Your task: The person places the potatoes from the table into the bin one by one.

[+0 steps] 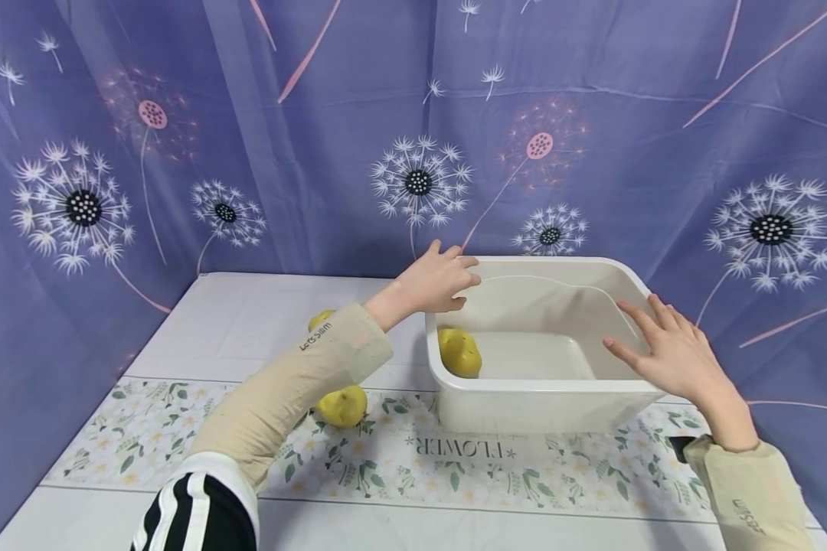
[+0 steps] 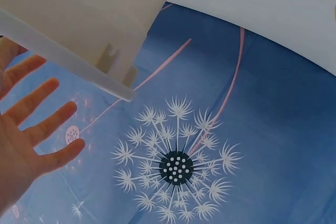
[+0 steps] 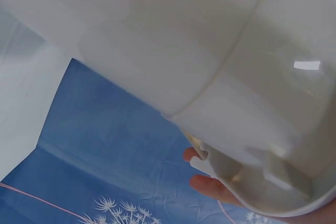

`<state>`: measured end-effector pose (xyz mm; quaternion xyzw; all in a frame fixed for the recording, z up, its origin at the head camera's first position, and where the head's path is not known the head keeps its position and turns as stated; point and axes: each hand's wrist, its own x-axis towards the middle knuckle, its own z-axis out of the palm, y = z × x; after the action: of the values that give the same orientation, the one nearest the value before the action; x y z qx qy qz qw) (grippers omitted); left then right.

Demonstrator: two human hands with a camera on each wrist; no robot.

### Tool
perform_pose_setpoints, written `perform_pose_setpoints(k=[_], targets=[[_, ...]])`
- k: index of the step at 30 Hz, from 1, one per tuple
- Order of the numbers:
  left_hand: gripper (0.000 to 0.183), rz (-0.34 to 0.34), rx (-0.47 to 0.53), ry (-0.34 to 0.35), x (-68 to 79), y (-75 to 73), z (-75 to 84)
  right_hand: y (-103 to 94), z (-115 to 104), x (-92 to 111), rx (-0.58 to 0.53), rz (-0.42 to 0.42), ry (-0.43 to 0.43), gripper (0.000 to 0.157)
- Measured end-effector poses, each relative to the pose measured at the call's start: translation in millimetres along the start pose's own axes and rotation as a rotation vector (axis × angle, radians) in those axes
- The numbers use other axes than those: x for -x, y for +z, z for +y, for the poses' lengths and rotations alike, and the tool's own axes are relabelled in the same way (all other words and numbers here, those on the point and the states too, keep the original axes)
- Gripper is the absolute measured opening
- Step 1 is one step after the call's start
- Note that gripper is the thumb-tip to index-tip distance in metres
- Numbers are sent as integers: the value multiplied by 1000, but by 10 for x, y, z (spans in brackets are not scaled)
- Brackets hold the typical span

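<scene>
Tabletop (image 1: 248, 321) carries a white tub (image 1: 544, 398) with one yellow fruit (image 1: 459, 352) inside; two others lie outside. Left hand (image 1: 436, 279) rests spread fingers on the tub's far-left rim, right hand (image 1: 668, 356) lies open against its right wall, steadying it, gripping nothing.

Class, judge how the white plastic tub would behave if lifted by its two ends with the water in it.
The tub probably feels heavy, since water fills its lower part. The water would likely slosh if tilted, and the potato inside may roll. Its thin rim might flex slightly.
</scene>
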<state>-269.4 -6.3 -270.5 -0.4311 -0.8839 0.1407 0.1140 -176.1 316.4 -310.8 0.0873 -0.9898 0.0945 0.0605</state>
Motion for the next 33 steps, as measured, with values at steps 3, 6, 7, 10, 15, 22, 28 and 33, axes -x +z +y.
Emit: perform_pose_setpoints(k=[3, 6, 7, 10, 15, 22, 28, 33], targets=[[32, 0, 2, -1, 2, -16, -2, -2, 2, 2, -2, -1, 2, 70], [33, 1, -6, -1, 6, -26, -7, -1, 6, 1, -5, 1, 2, 70], [33, 2, -6, 0, 10, -29, -9, 0, 8, 1, -7, 0, 3, 70], [32, 7, 1, -2, 29, -39, -16, 4, 11, -1, -9, 0, 3, 71], [32, 14, 3, -9, 85, -61, -36, 5, 14, -5, -8, 1, 2, 71], [29, 52, -14, -6, 163, -91, -90, 0, 23, -15, -9, 7, -3, 70], [25, 107, 0, 3, 239, -59, -130, 6, 23, -18, -8, 5, -3, 70], [25, 136, -3, -14, 317, -32, -168, 15, 26, -11, -9, 2, -4, 71]])
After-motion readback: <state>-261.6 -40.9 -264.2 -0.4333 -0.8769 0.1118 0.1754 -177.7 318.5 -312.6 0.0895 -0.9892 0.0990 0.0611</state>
